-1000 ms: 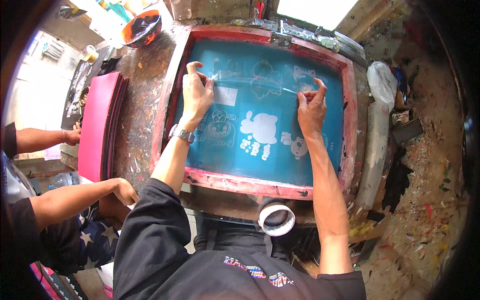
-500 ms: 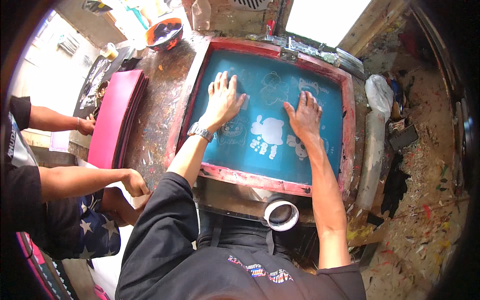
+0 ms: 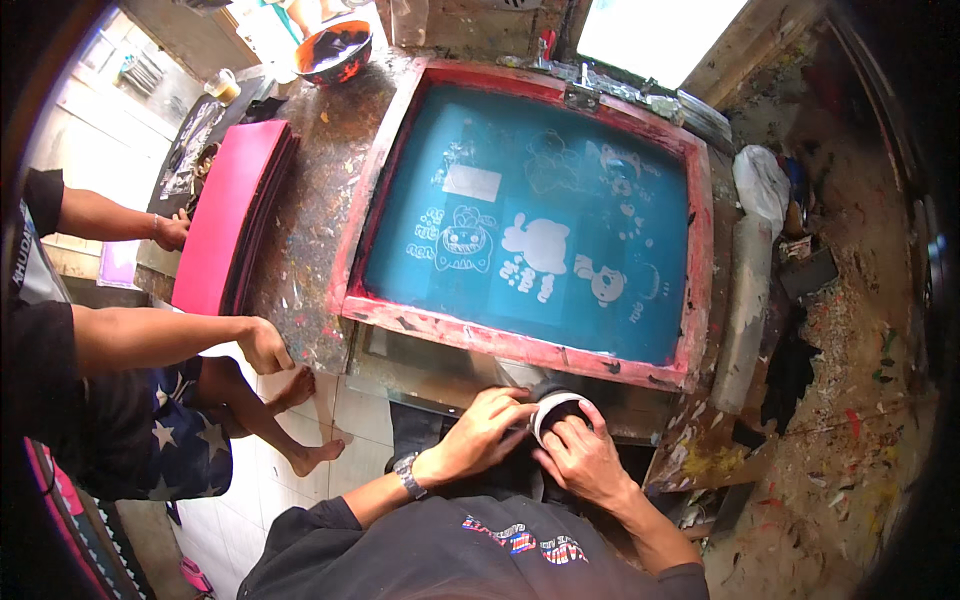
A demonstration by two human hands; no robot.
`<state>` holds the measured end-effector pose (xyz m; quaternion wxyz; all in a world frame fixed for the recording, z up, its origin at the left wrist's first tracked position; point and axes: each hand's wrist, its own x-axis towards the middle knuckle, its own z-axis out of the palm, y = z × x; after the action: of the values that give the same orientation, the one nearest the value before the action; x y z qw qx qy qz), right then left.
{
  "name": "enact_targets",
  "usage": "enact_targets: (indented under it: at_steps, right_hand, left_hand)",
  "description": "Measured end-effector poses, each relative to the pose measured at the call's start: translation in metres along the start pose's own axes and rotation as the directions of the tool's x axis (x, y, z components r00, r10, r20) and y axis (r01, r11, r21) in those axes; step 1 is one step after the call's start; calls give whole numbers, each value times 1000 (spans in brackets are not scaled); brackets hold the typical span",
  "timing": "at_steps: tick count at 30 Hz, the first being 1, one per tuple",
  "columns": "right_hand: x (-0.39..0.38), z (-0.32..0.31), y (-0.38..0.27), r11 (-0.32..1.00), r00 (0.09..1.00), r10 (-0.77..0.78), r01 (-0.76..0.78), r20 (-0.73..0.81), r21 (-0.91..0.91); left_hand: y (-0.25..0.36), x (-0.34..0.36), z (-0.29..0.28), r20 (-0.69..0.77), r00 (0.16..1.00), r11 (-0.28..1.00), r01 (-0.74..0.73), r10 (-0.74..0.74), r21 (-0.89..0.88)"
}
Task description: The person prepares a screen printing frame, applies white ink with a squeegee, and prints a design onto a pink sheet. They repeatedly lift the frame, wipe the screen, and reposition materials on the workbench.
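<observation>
Teal screen [image 3: 530, 215] — red frame [image 3: 520, 345]

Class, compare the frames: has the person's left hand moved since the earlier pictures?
Yes. The left hand has left the teal screen and dropped below the red frame's near edge, onto the tape roll.

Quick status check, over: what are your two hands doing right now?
Left hand and right hand both on the tape roll, below the red-framed printing screen. A co-worker's hand rests on the table edge, apart. Nothing between.
</observation>
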<state>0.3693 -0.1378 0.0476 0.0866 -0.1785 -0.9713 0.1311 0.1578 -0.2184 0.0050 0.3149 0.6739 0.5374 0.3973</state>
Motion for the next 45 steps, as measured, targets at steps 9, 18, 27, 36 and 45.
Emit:
enact_targets:
  at_steps: [9,18,27,36,45]
  right_hand:
    - [6,-61,-10,612,965,259,-203,49,764]
    - [-34,-208,-12,972,893,-131,29,-431,-235]
    - [-46,-201,-2,855,911,-153,-72,-383,-514]
    - [-231,-48,131,-79,-166,676,-985,-718,153]
    - [-154,-81,78,293,78,513,-952,-855,89]
  left_hand:
    - [55,1,-96,353,811,506,572,-467,-646]
    - [104,-80,-266,-562,810,985,-141,170,94]
    - [103,-65,-276,-543,819,749,-474,183,-462]
    - [55,-53,-256,-591,753,776,-546,289,-316]
    - [61,2,-232,-645,762,458,-594,56,-662]
